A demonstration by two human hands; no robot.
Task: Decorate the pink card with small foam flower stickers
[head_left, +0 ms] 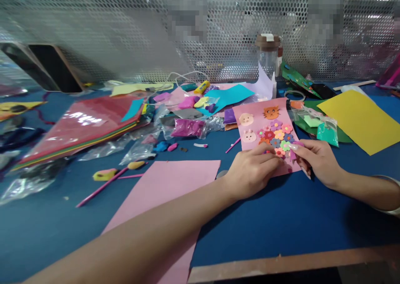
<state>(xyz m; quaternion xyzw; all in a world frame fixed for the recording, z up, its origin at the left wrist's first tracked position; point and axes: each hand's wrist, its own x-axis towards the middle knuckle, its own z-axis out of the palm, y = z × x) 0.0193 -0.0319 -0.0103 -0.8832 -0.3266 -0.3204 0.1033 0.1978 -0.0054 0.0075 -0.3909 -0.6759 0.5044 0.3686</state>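
Note:
A pink card (256,111) lies on the blue table, bearing clay animal faces and a cluster of small coloured clay flowers (276,134). My left hand (251,169) rests on the card's lower edge with its fingers curled, fingertips at the flowers. My right hand (317,161) is at the card's right corner, its fingers pinched on a small pink-purple piece (293,152) next to the flowers. What the left fingertips hold, if anything, is hidden.
A large pink sheet (162,188) lies near left. A stack of coloured sheets in plastic (90,123), clay bags (189,127), a pink stick tool (103,186), a yellow sheet (359,117), a jar (268,52), phones (56,67) and a mesh wall (125,33) surround them.

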